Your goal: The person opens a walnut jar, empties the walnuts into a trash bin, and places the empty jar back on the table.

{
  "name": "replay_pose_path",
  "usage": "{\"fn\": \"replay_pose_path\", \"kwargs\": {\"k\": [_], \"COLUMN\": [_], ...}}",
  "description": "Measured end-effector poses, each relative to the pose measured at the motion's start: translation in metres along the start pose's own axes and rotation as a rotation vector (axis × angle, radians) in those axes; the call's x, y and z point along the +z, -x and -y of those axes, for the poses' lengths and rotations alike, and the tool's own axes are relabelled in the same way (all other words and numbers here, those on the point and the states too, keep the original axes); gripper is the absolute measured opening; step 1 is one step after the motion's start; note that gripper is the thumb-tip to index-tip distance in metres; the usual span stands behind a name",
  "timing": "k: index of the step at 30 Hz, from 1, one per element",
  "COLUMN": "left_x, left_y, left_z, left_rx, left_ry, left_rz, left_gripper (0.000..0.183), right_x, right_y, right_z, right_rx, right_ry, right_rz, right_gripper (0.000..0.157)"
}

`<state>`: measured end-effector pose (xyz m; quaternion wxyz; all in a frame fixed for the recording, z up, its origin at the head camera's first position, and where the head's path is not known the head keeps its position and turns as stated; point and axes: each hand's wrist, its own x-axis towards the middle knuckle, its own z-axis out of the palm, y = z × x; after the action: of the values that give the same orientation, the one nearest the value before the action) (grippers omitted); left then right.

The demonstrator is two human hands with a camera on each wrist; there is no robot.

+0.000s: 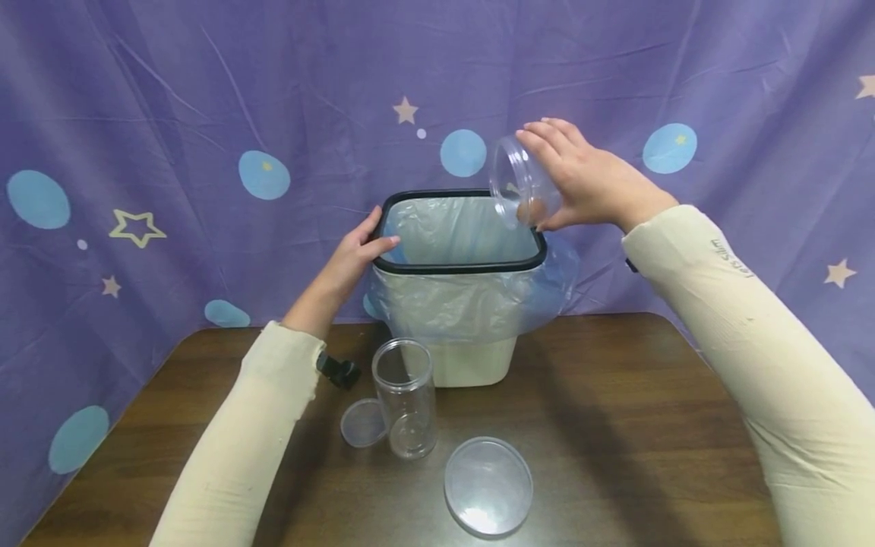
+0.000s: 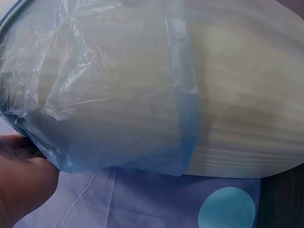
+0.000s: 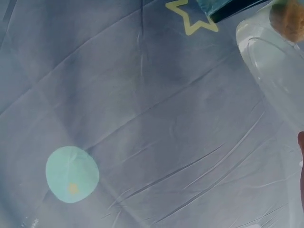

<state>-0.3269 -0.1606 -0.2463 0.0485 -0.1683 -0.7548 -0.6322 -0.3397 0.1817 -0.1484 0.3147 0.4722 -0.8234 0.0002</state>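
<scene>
My left hand grips the left side of the bin's black rim, thumb lying over it. The cream trash bin has a translucent blue bag folded down over its outside. Above the bin's right rim, my right hand holds a short, wide clear plastic jar tipped sideways, its mouth facing left over the bin. A small rough brown lump shows at the jar in the right wrist view; its kind cannot be made out. Most of the right hand lies outside that view.
A tall clear jar stands uncapped in front of the bin. Beside it on the brown wooden table lie a small clear lid and a larger round lid. Behind hangs a purple curtain with stars.
</scene>
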Motion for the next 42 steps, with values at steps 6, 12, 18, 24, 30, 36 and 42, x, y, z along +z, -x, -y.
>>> {"fn": "replay_pose_path", "kwargs": {"k": [6,12,18,24,30,36,42], "left_x": [0.0,0.0,0.0,0.001,-0.001,-0.002,0.0], "left_y": [0.001,0.001,0.003,0.005,0.005,0.007,0.005], "left_z": [0.001,0.0,-0.001,-0.002,-0.003,-0.003,-0.005], "left_rx": [0.005,0.008,-0.001,-0.009,-0.001,-0.014,-0.009], "left_ry": [0.009,0.013,-0.001,-0.014,-0.017,-0.024,-0.024], "left_rz": [-0.001,-0.001,0.008,0.009,-0.004,0.004,0.004], "left_gripper": [0.075,0.074,0.075,0.074,0.074,0.075,0.076], "right_x": [-0.001,-0.003,-0.002,0.001,0.003,0.002,-0.002], "right_y": [0.0,-0.002,-0.002,-0.002,-0.005,-0.004,-0.002], "right_z": [0.002,0.003,0.004,0.005,0.009,0.01,0.006], "right_rx": [0.005,-0.002,-0.06,-0.08,-0.134,-0.096,-0.034], "right_ry": [0.014,0.04,0.08,0.098,0.126,0.129,0.049], "right_rz": [0.027,0.039,0.004,-0.018,-0.003,0.003,-0.021], "right_gripper": [0.11,0.109,0.108,0.107,0.106,0.11,0.11]}}
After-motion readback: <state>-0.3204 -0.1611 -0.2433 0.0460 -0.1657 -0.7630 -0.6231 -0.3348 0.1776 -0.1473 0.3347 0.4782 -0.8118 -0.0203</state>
